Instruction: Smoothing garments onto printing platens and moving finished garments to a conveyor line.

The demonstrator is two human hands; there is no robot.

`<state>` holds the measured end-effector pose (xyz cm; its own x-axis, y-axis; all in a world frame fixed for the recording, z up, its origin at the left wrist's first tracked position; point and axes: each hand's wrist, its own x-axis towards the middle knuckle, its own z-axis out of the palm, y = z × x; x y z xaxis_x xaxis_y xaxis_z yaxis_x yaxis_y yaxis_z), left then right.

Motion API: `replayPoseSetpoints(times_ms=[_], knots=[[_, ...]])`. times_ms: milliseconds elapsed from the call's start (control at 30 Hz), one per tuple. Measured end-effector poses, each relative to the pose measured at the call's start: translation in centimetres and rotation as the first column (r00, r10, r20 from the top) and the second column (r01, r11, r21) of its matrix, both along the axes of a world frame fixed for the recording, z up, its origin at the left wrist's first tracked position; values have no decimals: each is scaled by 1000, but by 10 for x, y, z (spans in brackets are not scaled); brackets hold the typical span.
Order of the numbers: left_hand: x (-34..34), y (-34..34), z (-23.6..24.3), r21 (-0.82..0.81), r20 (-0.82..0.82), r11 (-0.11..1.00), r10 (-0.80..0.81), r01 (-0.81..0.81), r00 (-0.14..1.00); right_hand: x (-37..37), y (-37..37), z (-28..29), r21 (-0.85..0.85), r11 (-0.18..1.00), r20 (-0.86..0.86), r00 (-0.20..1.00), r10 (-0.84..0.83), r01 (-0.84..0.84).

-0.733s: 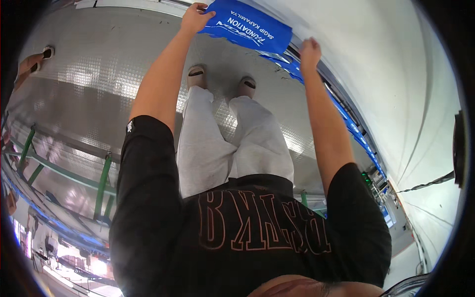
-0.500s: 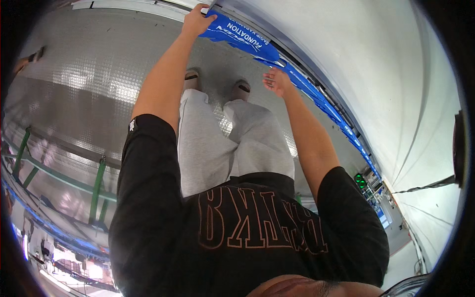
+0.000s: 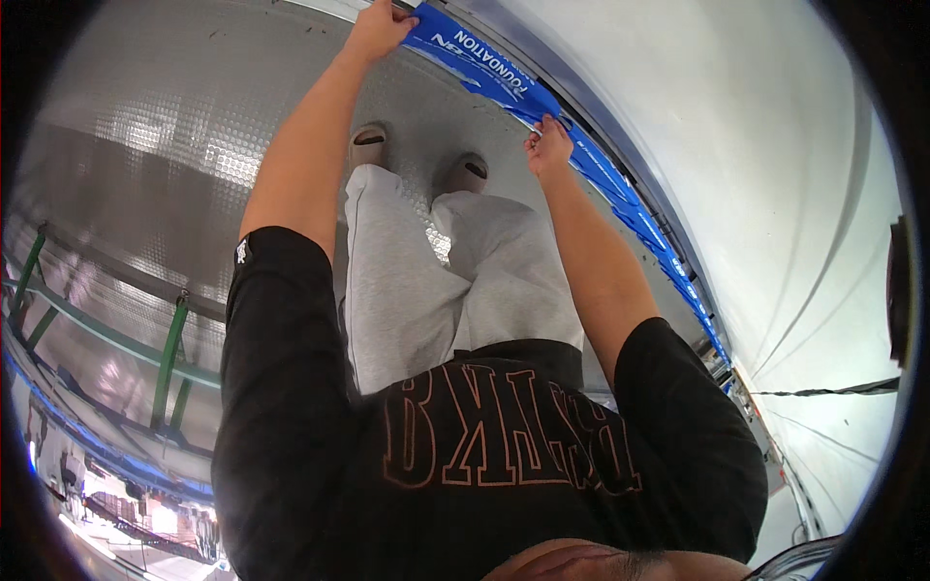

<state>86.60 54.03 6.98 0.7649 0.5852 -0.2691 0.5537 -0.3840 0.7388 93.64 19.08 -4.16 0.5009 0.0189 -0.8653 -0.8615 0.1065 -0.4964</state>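
Blue banner [image 3: 475, 53] runs along edge of white wall [image 3: 717, 194]; prob. light, floppy, maybe slick, could crease or tear, so best held by corners/hem w/ flat pinch. L hand [image 3: 380, 31] pinches banner's end near wall's far end; R hand [image 3: 550, 147], nearer along wall, has fingertips at banner's edge, can't tell if gripping.

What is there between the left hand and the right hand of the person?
In the head view, a stretch of blue sheet lies between the left hand and the right hand.
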Motion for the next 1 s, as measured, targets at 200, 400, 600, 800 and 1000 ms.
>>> replayPoseSetpoints(times_ms=[200, 400, 600, 800, 1000], knots=[[30, -2, 29, 37, 15, 984, 176, -177, 984, 23, 12, 14, -71, 970, 81, 971, -226, 232], [5, -17, 1, -152, 426, 984, 154, -97, 892, 36, 5, 15, -175, 926, 61, 942, -330, 336], [-86, -123, -68, 4, 71, 916, 399, -401, 914, 57, -28, 12, -334, 854, 94, 915, -392, 400], [-239, -238, -110, 45, -255, 825, 554, -563, 792, 4, -40, -7, -439, 899, 281, 949, 142, -4], [-298, -313, -158, 20, -331, 558, 787, -829, 521, -33, -80, -41, -587, 266, 342, 63, 937, -764]])
